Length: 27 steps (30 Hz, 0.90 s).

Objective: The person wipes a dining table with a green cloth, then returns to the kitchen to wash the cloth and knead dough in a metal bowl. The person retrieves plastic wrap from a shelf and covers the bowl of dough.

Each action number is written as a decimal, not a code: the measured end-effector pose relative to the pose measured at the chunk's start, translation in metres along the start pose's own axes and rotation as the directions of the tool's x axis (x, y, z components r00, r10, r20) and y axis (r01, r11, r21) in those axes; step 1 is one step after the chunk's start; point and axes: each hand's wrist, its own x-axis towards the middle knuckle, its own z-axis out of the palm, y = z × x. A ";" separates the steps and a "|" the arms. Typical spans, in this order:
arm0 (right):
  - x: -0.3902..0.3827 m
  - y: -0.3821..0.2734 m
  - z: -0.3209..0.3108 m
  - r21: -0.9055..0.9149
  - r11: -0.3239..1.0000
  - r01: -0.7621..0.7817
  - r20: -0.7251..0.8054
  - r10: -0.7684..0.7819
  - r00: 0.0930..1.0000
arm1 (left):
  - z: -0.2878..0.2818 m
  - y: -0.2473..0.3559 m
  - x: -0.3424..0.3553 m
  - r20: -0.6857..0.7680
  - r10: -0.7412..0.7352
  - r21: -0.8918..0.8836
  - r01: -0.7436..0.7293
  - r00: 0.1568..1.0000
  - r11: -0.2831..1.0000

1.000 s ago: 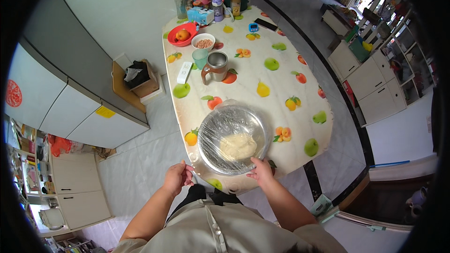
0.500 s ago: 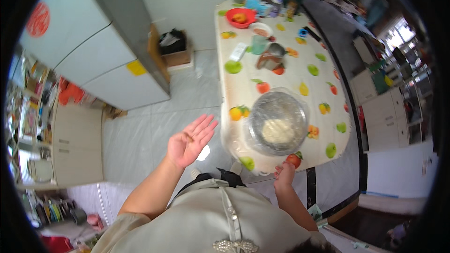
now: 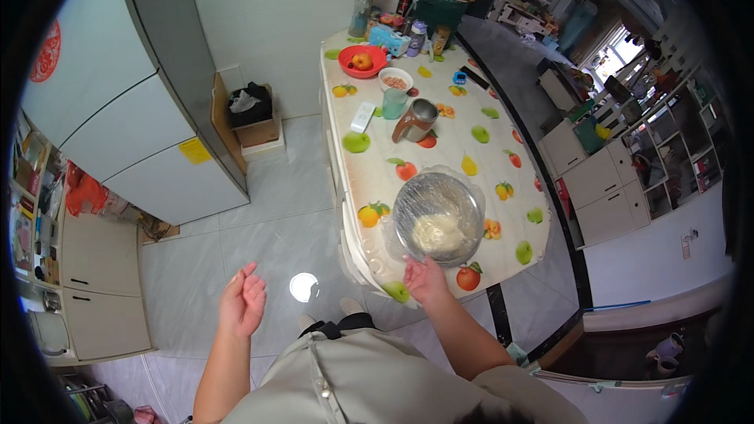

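A metal bowl (image 3: pixel 438 188) stands near the close end of the table, clear plastic wrap (image 3: pixel 394 245) spread over it and sticking out past its rim. Through the wrap shows a pale lump of dough (image 3: pixel 437 233). At the bowl's near edge is my right hand (image 3: pixel 425 281), palm up, its fingers partly bent and apart; contact with the rim or wrap is hard to make out. Off to the left, above the floor, my left hand (image 3: pixel 242 302) hangs with fingers curled in and nothing visible in it.
The table (image 3: pixel 369 255) has a fruit-print cover. Farther up it stand a metal cup (image 3: pixel 422 111), a green glass (image 3: pixel 394 104), a white bowl (image 3: pixel 395 78), a red fruit basin (image 3: pixel 363 61) and a white power strip (image 3: pixel 362 118). A refrigerator (image 3: pixel 153 153) stands left.
My right hand has gone from the printed apple leftward to the bowl's near edge. My left hand has dropped left and its spread fingers have curled. The view has shifted.
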 end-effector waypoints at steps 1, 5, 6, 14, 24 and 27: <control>0.006 -0.003 -0.006 -0.044 0.999 -0.012 0.039 0.014 0.999 | 0.007 -0.002 -0.005 -0.016 0.028 0.002 -0.028 0.999 1.000; -0.009 0.017 0.059 -0.067 0.998 -0.002 -0.080 -0.003 0.997 | 0.015 -0.005 -0.031 -0.220 0.195 -0.097 -0.220 0.956 0.971; -0.019 0.030 0.077 -0.095 0.995 0.011 -0.157 -0.026 0.987 | 0.008 -0.006 -0.034 -0.245 0.221 -0.108 -0.253 0.944 0.961; -0.007 0.105 0.076 -0.523 0.701 -0.485 -0.173 0.470 0.866 | -0.060 -0.021 -0.106 -0.211 0.339 -0.215 -0.381 0.917 0.899; 0.051 0.282 0.167 -0.958 0.196 -0.208 -0.094 0.472 0.877 | -0.203 0.018 -0.302 -0.650 0.529 -0.197 -0.793 0.546 0.577; 0.066 0.347 0.175 -0.991 -0.039 -0.127 -0.130 0.467 0.875 | -0.244 0.037 -0.364 -0.755 0.492 -0.201 -0.867 0.433 0.455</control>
